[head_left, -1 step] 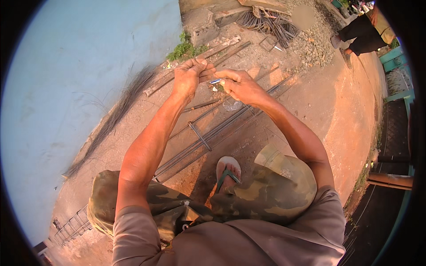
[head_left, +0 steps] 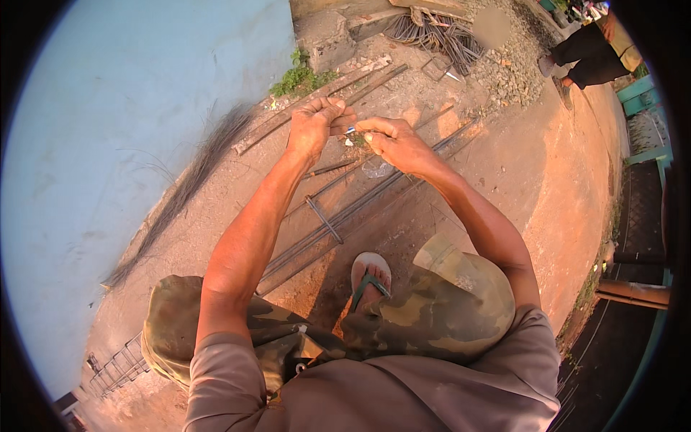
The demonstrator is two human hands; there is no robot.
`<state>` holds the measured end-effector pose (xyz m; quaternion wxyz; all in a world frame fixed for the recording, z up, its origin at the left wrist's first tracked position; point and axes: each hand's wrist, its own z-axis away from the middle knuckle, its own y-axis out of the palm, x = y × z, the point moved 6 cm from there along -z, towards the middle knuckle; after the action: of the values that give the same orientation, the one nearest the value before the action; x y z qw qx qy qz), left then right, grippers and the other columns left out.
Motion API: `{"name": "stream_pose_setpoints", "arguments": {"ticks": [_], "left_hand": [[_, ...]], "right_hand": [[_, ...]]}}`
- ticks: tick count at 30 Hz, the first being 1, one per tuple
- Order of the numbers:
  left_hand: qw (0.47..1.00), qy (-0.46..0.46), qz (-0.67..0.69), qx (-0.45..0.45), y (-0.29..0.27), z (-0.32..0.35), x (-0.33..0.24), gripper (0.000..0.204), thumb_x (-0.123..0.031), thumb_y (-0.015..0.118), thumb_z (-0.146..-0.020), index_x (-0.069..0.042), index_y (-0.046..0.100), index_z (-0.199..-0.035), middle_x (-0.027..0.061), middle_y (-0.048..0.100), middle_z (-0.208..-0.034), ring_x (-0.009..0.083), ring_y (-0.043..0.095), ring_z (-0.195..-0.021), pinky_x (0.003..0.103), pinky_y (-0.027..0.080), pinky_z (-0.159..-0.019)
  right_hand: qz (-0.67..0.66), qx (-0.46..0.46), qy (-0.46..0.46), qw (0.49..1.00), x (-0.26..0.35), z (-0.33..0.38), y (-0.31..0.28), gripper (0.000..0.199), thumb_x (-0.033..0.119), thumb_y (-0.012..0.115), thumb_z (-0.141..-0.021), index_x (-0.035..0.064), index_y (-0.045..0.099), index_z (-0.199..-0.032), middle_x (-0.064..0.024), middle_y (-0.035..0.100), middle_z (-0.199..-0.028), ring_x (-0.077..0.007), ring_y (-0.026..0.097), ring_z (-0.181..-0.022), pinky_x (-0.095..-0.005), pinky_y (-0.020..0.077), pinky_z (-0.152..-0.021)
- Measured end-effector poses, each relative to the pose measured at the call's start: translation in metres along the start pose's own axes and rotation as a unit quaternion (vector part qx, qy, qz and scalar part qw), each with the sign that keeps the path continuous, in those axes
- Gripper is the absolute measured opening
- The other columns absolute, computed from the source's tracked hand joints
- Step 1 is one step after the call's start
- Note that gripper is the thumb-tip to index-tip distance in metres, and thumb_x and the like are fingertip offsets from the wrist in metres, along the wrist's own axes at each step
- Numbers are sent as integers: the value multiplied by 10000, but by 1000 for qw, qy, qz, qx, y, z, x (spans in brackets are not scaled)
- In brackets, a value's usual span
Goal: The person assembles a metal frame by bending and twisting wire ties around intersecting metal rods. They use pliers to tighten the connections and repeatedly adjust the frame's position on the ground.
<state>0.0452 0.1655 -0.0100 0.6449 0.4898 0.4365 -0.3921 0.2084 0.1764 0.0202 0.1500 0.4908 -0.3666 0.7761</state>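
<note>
Both arms reach forward from the lower edge, and the two hands meet out in front of the person, above the reddish dirt ground [head_left: 518, 165]. The left hand [head_left: 314, 128] is curled into a loose fist, fingers folded over something thin, and the right hand [head_left: 394, 144] sits just beside it with thumb and forefinger pinched together. Between them shows a short pale, bluish piece [head_left: 350, 131], probably a bit of wire or a small metal part; it is too small to tell which, but both hands appear clamped on it from either side. Below the hands a bundle of long steel rods [head_left: 345, 216] lies on the ground, running diagonally from lower left to upper right, with a short cross piece [head_left: 324, 219] laid across it. The person's foot in a green-strapped sandal [head_left: 370, 277] rests beside the near end of the rods, and camouflage trousers [head_left: 439, 302] cover the bent knees. To the left rises a pale blue wall [head_left: 129, 122], with a small green plant [head_left: 302, 75] at its foot. Farther off lies a tangle of bent rods [head_left: 432, 32] next to a gravel patch [head_left: 511, 72], and another person [head_left: 590, 50] stands at the upper right, well apart.
</note>
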Motion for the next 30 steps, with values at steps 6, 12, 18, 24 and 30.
{"name": "stream_pose_setpoints", "arguments": {"ticks": [6,12,18,24,30], "left_hand": [[941,-73,-293,155,35,4,99,441,-190,720,-861,26,588,-1223,159,691,-1022,236,681,-876,352,556,-769],[904,-58,-410,107,35,-31,151,592,-339,705,-855,-35,535,-1334,217,656,-1150,300,646,-1056,402,499,-903],[908,-70,-412,36,80,-88,176,445,-387,653,-882,-38,671,-1158,190,699,-1008,297,678,-956,382,518,-838],[928,-133,-346,37,88,-89,206,294,-276,679,-854,-18,734,-984,88,691,-723,169,639,-625,328,510,-629],[938,-185,-292,35,84,-86,190,216,-205,693,-827,-18,739,-924,72,654,-644,126,595,-568,311,479,-569]], "right_hand": [[10,-146,-24,989,-134,58,0,206,133,537,-933,1,608,-1076,-116,620,-820,-187,568,-708,-341,468,-661],[-94,-439,125,885,-277,95,-48,271,256,559,-972,-12,592,-1005,-30,547,-764,-92,462,-635,-254,392,-580],[-245,-397,155,871,-310,77,-21,388,399,542,-978,37,597,-851,-1,505,-657,-68,358,-472,-249,285,-461],[-244,-349,188,885,-289,84,-6,444,434,468,-996,20,540,-850,-15,500,-674,-85,394,-589,-264,326,-543],[-172,-313,152,922,-275,83,13,411,387,433,-1018,22,524,-855,-22,501,-668,-99,407,-608,-269,341,-564]]}}
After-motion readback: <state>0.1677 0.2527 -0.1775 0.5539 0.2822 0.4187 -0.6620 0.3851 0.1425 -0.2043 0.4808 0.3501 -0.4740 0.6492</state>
